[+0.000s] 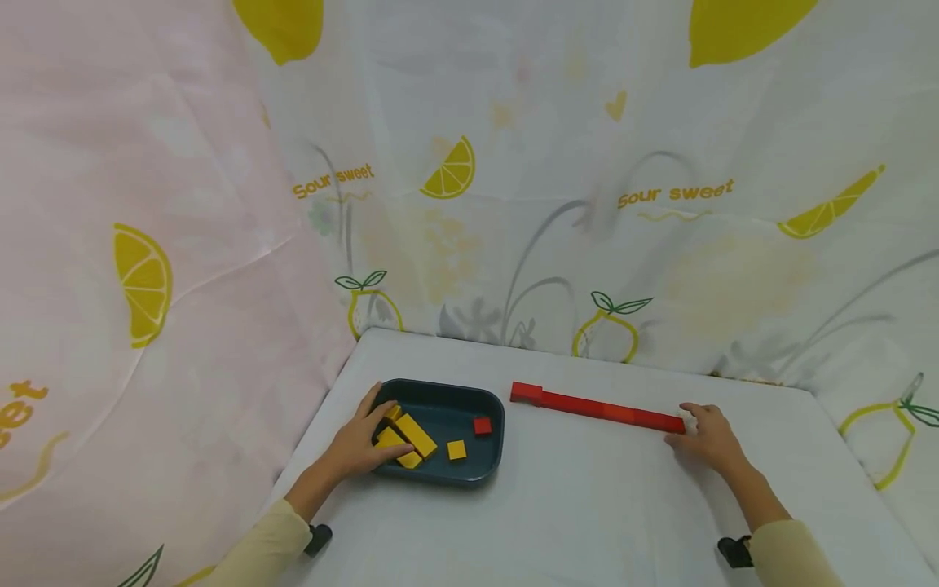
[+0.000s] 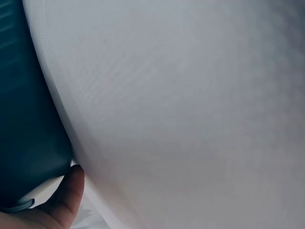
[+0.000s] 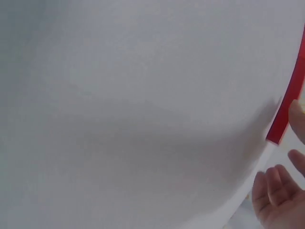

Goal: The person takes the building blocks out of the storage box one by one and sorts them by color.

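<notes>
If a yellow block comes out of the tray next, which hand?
Likely left: the left hand is already at the tray, beside the yellow blocks. The right hand is away at the red row's right end.

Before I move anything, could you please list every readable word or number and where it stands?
"Sour sweet": lemon-print back cloth, left of centre.
"Sour sweet": same cloth, right of centre.
Pink left cloth: lettering cut off by frame edge, incomplete.
No readable text on tray, yellow blocks or red blocks.
</notes>
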`<state>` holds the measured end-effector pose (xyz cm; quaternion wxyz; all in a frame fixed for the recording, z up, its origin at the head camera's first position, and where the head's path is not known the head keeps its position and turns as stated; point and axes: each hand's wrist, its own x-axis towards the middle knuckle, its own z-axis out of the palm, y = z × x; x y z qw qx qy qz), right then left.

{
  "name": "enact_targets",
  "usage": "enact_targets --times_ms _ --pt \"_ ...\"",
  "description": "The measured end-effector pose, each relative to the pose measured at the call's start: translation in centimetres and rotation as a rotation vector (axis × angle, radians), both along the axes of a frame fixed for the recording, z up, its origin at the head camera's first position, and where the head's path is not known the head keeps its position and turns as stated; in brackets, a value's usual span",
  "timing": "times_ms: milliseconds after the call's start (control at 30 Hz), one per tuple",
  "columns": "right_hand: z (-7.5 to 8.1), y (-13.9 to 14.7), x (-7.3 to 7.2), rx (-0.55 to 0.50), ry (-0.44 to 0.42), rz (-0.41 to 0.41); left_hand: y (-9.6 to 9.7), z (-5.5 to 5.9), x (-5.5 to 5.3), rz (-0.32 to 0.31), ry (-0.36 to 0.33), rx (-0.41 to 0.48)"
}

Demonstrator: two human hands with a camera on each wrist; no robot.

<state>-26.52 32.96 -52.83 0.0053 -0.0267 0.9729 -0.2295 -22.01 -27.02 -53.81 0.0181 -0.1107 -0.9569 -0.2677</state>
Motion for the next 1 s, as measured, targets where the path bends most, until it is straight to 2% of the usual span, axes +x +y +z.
enact_targets --times_ms 167,267,467,600,767,1000 --pt "0.7 -0.5 0.3 0.091 0.122 0.017 -0.1 0.0 0.0 0.006 -0.003 -0.005" --pt "0.8 -1.2 0.2 0.137 0.163 0.037 -0.2 0.0 0.0 0.003 -0.003 -0.003" --pt "0.8 -3.0 0.1 0.133 0.178 0.068 -0.2 -0.1 -0.1 0.001 0.005 0.009" --pt "1.4 -4.8 0.4 0.07 0.159 0.09 -0.2 -0.2 0.2 0.001 -0.01 0.007" --pt "2.4 -7.3 0.6 -0.003 0.163 0.157 -0.1 -0.3 0.3 0.011 -0.009 0.004" --pt "3.1 -9.6 0.8 0.047 0.162 0.225 -0.1 0.0 0.1 0.001 -0.003 -0.006"
